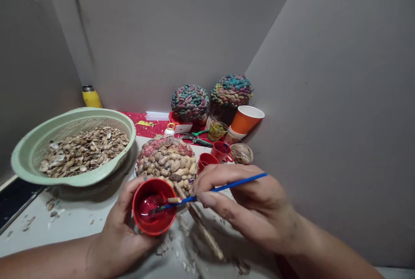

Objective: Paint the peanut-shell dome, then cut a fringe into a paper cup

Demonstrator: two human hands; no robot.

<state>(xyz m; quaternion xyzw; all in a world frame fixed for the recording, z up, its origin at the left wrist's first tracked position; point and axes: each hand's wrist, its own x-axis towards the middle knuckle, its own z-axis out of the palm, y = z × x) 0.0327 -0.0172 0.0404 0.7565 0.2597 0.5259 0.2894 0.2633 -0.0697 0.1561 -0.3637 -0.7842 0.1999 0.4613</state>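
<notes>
My left hand (125, 225) is wrapped round a red cup (138, 218) tilted toward me, with red liquid inside. A blue paintbrush (241, 181) is pinched in the fingers of my right hand (249, 210), its bristles dipping into the cup. Just behind both hands sits a dome covered in peanut shells (165, 162), coloured pinkish red on its upper part and plain tan lower down. A stick (207, 235) slants down from the dome's front, passing below my right hand.
A green basket (24, 158) of shells stands at left, a yellow bottle (91, 97) behind it. Beyond the dome are two colourful domes (190, 101), green-handled pliers (202, 140), red cups (221, 151), an orange cup (244, 121) and twine (241, 153). Shell bits litter the white table (78, 227).
</notes>
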